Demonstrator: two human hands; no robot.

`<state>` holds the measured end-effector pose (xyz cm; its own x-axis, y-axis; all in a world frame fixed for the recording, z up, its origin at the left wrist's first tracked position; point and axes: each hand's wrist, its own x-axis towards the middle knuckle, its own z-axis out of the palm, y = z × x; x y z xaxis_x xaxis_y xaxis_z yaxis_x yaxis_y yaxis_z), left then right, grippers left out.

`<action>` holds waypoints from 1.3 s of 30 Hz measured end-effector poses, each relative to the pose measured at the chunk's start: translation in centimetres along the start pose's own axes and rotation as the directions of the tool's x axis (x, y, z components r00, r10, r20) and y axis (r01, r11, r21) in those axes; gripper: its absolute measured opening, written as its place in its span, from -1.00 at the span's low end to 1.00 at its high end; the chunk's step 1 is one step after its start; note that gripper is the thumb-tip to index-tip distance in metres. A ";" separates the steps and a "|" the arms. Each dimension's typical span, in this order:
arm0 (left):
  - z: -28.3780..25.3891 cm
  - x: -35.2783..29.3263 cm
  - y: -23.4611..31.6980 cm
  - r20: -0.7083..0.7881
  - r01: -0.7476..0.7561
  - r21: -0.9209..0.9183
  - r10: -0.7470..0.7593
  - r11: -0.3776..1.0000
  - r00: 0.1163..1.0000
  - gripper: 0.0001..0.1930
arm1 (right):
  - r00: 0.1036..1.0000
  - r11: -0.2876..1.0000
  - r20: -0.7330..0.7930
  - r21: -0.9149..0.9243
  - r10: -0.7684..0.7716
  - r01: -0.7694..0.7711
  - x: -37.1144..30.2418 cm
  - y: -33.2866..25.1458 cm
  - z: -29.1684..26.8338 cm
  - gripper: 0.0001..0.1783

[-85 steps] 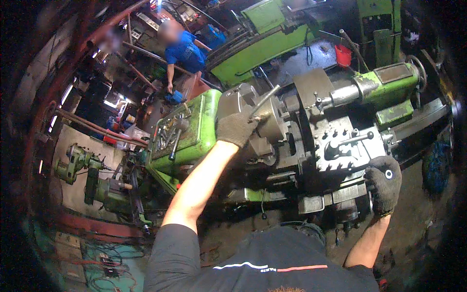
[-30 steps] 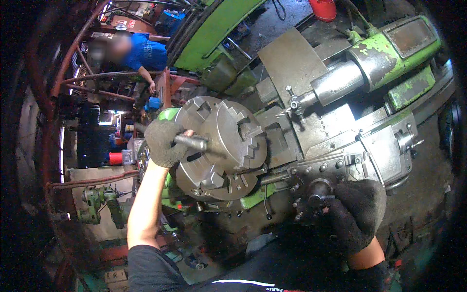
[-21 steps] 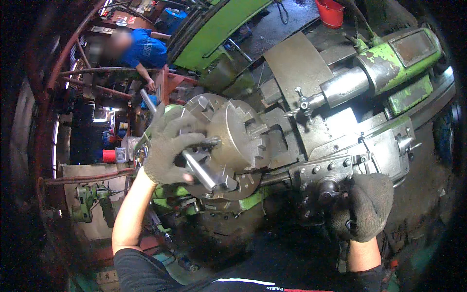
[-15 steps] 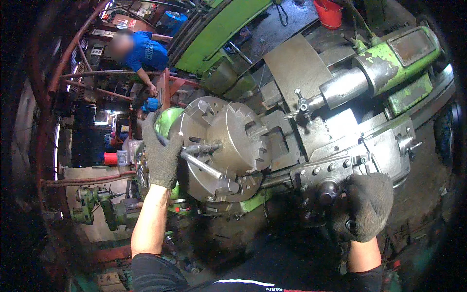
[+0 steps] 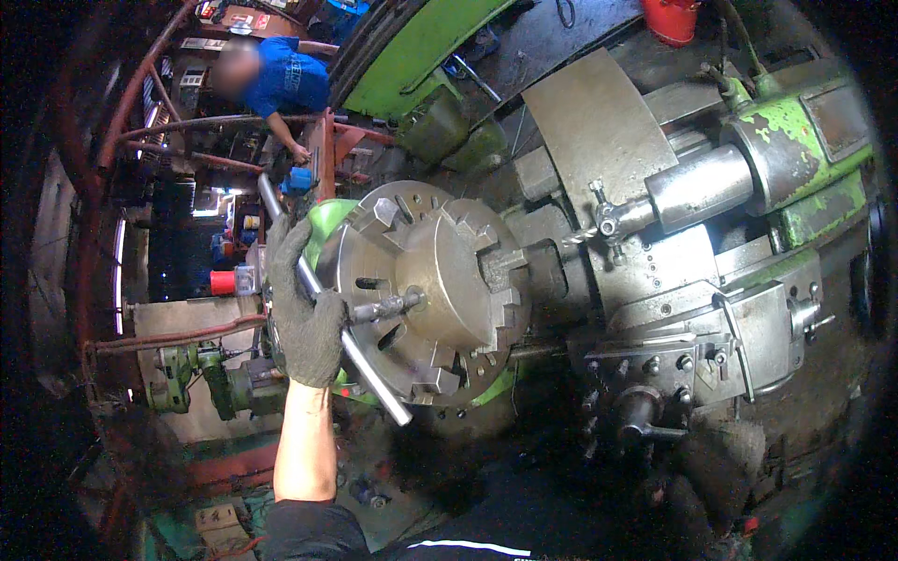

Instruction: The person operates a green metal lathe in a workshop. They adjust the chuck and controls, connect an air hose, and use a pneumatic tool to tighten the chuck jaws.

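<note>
T-handle key (image 5: 383, 308), one, steel: left of centre, its shaft tip meeting the side of your front chuck (image 5: 426, 266), which stands right of a larger slotted disc (image 5: 351, 262); crossbar slanting from far left to near right

Left hand (image 5: 313, 332), gloved: fingers wrapped over the crossbar, thumb across it; how firmly, you cannot tell from here

Right hand (image 5: 720, 472), gloved: near right, in shadow beside the tool post (image 5: 636, 365); state of its fingers cannot be told

Drill bit (image 5: 580, 237): right of the chuck, apart from it

Handling notes, by judgement: hold the shaft square and fully seated, lest it slip; push well out on the bar for leverage, with even force; mind your knuckles against the disc; hold the right hand clear of levers; draw the key out before any power
</note>
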<state>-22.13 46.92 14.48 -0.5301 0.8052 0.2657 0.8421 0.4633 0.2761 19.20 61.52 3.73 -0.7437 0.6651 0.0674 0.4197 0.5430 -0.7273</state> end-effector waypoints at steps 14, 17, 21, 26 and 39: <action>-0.6 4.9 0.9 0.347 0.149 0.015 -0.145 0.989 0.927 0.00 | 0.995 0.999 0.085 0.003 0.043 -0.043 -0.3 0.1 -0.9 -0.49; -0.9 4.8 0.4 0.417 0.196 0.012 -0.183 0.980 0.890 0.11 | 0.973 0.993 0.204 -0.055 0.112 -0.103 -1.1 0.3 -1.2 -0.47; -0.2 8.7 1.4 0.472 -0.016 0.172 -0.068 0.985 0.879 0.12 | 0.999 0.992 0.043 -0.125 0.000 0.006 -1.1 -0.1 -0.8 -0.54; 0.6 10.1 -0.6 0.562 -0.494 0.309 0.263 0.813 0.785 0.04 | 0.837 0.929 -0.405 -0.148 -0.369 0.338 -0.9 0.6 0.8 -0.81; 2.0 7.0 2.8 0.283 -0.207 0.273 0.127 0.939 0.951 -0.11 | 0.959 0.979 -0.255 0.128 -0.120 0.157 -0.8 1.3 1.3 -0.71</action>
<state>-23.31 54.57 15.30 -0.3690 0.9291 0.0257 0.9278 0.3699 -0.0480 19.67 60.96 1.83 -0.6310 0.7038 0.3263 0.2279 0.5703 -0.7892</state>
